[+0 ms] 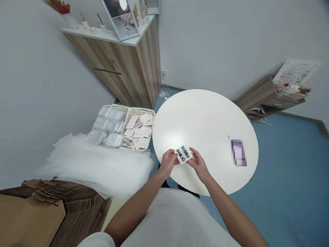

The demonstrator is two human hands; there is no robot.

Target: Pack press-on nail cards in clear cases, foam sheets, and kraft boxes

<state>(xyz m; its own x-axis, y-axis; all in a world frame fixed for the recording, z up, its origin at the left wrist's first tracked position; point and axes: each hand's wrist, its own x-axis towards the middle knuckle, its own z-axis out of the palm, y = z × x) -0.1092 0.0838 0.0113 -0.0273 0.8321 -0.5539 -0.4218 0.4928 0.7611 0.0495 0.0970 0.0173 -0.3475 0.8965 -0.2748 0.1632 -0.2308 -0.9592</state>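
Note:
A small white card [183, 154] set with several dark round studs is held between both hands above the near edge of the round white table [205, 120]. My left hand [169, 161] pinches the card's left end. Its right end is pinched by my right hand [198, 163]. Both hands have their fingers closed on the card.
A pixelated purple object [239, 153] lies on the table's right side. Left of the table, a cream basket [140, 128] holds several cards and another tray [109, 126] holds clear bags. White foam sheets [97, 164], flat cardboard [46, 209] and a wooden cabinet [123, 65] stand nearby.

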